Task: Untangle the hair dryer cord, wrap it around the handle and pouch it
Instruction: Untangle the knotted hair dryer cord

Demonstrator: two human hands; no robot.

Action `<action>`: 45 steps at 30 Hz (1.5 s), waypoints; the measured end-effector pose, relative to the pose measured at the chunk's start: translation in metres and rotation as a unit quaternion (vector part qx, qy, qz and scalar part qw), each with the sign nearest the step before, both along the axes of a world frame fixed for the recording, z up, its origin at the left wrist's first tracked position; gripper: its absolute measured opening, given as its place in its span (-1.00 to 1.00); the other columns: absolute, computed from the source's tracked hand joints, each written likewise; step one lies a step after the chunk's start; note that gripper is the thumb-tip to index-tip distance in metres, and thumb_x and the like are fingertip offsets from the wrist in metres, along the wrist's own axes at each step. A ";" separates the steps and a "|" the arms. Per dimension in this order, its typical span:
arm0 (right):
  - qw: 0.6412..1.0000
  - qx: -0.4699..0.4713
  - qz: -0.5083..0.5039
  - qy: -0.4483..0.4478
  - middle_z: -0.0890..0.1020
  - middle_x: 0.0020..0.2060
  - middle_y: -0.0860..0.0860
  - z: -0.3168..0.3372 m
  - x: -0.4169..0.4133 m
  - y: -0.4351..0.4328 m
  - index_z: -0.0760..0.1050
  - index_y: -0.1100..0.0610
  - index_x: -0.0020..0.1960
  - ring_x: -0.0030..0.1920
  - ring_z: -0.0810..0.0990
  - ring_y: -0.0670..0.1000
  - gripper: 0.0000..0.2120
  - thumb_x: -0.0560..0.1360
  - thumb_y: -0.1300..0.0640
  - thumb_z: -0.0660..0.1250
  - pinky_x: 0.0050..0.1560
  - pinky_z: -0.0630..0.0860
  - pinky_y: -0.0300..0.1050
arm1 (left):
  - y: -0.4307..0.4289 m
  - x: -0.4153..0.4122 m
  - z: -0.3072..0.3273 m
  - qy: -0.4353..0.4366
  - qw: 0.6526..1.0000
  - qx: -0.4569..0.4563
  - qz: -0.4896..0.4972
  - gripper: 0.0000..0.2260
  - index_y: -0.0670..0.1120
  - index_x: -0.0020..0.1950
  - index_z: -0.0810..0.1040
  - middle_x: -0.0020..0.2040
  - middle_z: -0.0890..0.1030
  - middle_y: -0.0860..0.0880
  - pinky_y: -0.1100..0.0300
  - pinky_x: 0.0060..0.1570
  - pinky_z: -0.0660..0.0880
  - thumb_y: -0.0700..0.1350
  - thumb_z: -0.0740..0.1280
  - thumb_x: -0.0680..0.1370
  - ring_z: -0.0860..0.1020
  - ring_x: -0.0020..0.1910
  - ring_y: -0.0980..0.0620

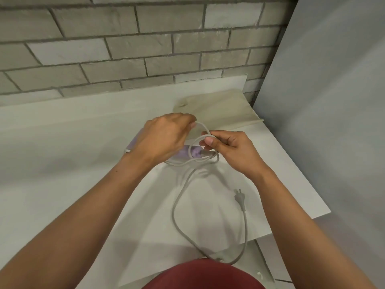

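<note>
A lilac hair dryer (192, 153) lies on the white counter, mostly hidden under my left hand (164, 138). Its grey cord (177, 205) loops in a tangle near the handle, then runs down toward me and back up to the plug (239, 198), which lies flat on the counter. My left hand pinches one loop of the cord at its top. My right hand (231, 151) pinches a crossing loop between thumb and forefinger. A beige cloth pouch (220, 109) lies flat behind the hands.
A grey brick wall stands behind the white counter (62, 163). A plain grey panel (333, 101) rises at the right, close to the counter's right edge. The counter's front edge is near my body, where the cord hangs slightly over.
</note>
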State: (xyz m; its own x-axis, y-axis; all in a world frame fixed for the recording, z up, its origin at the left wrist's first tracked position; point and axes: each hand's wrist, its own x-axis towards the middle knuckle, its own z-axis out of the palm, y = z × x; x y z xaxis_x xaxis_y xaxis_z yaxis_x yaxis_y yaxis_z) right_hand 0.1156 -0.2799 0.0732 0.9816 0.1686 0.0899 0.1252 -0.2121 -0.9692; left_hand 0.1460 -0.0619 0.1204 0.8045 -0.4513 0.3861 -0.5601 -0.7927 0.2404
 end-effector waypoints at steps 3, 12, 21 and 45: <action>1.000 0.015 -0.010 0.007 0.79 -0.05 -0.02 -0.005 0.000 -0.002 0.74 -0.06 0.11 0.05 0.75 -0.01 -0.87 0.65 0.03 0.41 0.18 0.61 -0.21 | -0.001 -0.002 -0.005 0.022 0.990 -0.131 0.048 -0.78 -0.03 0.16 0.61 -0.06 0.72 0.04 -0.06 -0.08 0.59 0.01 0.20 0.71 0.67 -0.10 -0.11; 0.998 0.051 0.016 0.016 0.78 -0.13 0.06 -0.005 0.000 -0.001 0.72 0.11 0.07 -0.10 0.77 0.08 -0.86 0.67 0.10 0.39 -0.02 0.61 -0.21 | 0.018 0.005 -0.018 0.143 0.917 -0.339 0.156 -0.84 0.03 0.05 0.61 -0.24 0.68 0.10 0.33 -0.35 0.54 -0.04 0.23 0.67 0.66 -0.42 0.09; 0.997 0.030 0.060 0.028 0.72 -0.23 -0.07 -0.003 0.003 0.004 0.72 0.09 0.12 -0.22 0.71 -0.04 -0.86 0.67 0.14 0.38 -0.05 0.59 -0.25 | 0.024 0.005 -0.013 0.082 0.963 -0.207 0.155 -0.78 0.01 0.28 0.57 0.03 0.70 -0.01 0.02 0.03 0.58 -0.09 0.28 0.65 0.68 -0.02 -0.02; 0.996 0.085 -0.008 0.037 0.79 -0.09 0.02 -0.013 -0.006 0.010 0.74 0.05 0.09 -0.03 0.77 -0.01 -0.87 0.65 0.10 0.41 0.01 0.60 -0.27 | 0.004 -0.011 0.004 0.129 0.941 -0.289 0.120 -0.86 0.04 0.08 0.62 -0.19 0.72 0.09 0.21 -0.29 0.58 0.00 0.27 0.68 0.71 -0.29 0.13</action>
State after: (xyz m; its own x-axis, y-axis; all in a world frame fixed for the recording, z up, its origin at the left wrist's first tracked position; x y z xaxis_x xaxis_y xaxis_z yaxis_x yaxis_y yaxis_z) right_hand 0.1096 -0.2703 0.0598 0.9891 0.1405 0.0430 0.0499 -0.0458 -0.9977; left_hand 0.1352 -0.0583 0.1245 0.9570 -0.0191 0.2893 -0.2456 -0.5839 0.7738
